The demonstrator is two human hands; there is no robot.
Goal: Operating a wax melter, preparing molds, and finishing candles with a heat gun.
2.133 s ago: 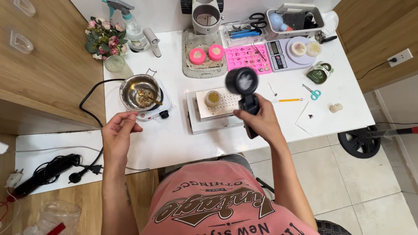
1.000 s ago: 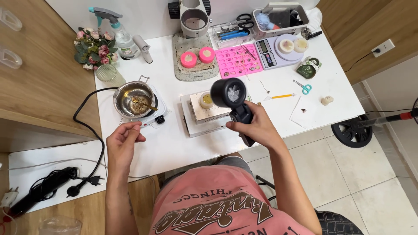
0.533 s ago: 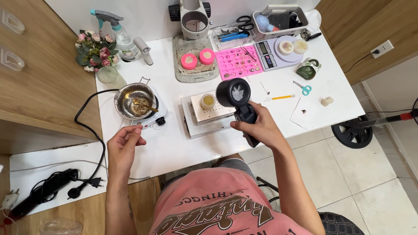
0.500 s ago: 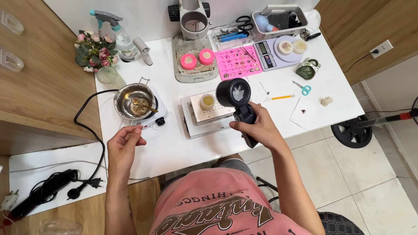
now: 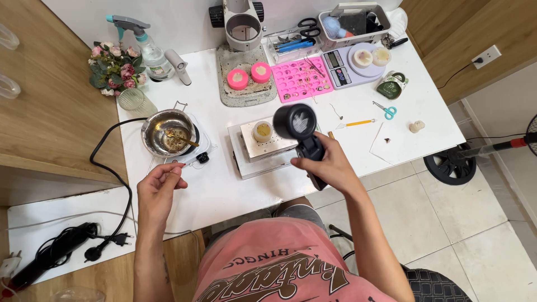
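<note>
Fingers (image 5: 313, 162) of right hand (image 5: 326, 168) still around black heat gun (image 5: 299, 131), scarcely shifted.

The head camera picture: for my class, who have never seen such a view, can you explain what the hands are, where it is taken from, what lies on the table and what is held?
It is taken from a camera on the person's head, looking down past a pink shirt onto a white table. There is no machine: both hands are the person's own. The right hand grips a black heat gun by its handle, nozzle over a small round mould on a perforated metal plate. The left hand hovers with fingers curled near a steel pot on a small electric hotplate; whether it pinches anything is too small to tell. Farther back lie a pink silicone tray, a kitchen scale, a spray bottle and flowers.
</note>
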